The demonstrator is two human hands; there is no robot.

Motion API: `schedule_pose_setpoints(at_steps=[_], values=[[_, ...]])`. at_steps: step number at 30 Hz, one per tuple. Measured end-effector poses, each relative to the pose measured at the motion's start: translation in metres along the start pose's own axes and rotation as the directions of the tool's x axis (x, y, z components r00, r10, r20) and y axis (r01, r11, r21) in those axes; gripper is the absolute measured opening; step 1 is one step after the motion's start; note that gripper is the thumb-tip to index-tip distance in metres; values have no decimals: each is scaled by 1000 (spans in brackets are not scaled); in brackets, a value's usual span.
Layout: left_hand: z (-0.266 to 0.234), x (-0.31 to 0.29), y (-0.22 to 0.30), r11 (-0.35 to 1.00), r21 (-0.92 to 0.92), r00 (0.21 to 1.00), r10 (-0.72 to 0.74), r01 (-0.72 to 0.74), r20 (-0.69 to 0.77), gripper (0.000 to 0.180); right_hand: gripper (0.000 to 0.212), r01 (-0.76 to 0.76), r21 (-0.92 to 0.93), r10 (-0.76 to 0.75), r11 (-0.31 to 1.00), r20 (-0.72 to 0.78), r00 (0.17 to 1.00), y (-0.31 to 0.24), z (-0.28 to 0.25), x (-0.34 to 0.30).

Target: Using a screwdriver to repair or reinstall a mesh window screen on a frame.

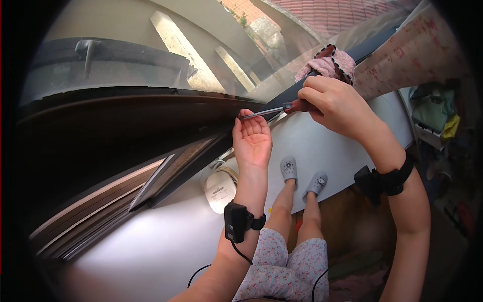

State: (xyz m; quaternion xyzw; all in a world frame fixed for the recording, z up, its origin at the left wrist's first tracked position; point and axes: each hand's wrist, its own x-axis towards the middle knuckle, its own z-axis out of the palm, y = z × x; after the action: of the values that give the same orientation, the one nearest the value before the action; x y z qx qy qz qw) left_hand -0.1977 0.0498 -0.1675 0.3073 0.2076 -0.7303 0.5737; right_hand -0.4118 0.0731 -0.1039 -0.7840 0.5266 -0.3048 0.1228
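Observation:
A screwdriver (264, 114) with a dark reddish handle and a metal shaft slants over the window ledge. My right hand (334, 103) is wrapped round its handle. The shaft points left toward the dark window frame (201, 111). Beneath the tip, my left hand (253, 138) lies palm up, fingers stretched out and slightly cupped against the frame. The shaft crosses over those fingers, and its tip sits near the thumb. Whatever the tip meets is too small to make out.
A pink cloth (329, 63) with dark edging rests by the glass, next to a flowered curtain (410, 55). Below the frame is a white surface (136, 239) carrying a round white device (220, 190). I stand in grey clogs (289, 168). Bags (433, 108) pile up at right.

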Motion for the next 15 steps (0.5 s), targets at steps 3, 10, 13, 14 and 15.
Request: schedule_pose_setpoints(at_steps=[3, 10, 13, 14, 15], values=[[9, -3, -5, 999, 16, 997, 52, -51, -61, 13, 15, -5, 8, 5, 1000, -11, 1000, -1, -1, 2], [10, -8, -17, 969, 231, 958, 144, -85, -250, 16, 5, 23, -173, -23, 985, 0, 1000, -1, -2, 7], [16, -13, -9, 949, 287, 938, 213, -132, -273, 16, 5, 46, -211, -51, 976, -18, 999, -5, 1, 14], [18, -14, -6, 948, 287, 934, 219, -136, -282, 16, 6, 52, -242, -58, 969, -18, 998, -6, 2, 15], [17, -14, -2, 946, 290, 933, 228, -145, -277, 16, 6, 56, -237, -64, 970, -25, 998, -8, 3, 17]])
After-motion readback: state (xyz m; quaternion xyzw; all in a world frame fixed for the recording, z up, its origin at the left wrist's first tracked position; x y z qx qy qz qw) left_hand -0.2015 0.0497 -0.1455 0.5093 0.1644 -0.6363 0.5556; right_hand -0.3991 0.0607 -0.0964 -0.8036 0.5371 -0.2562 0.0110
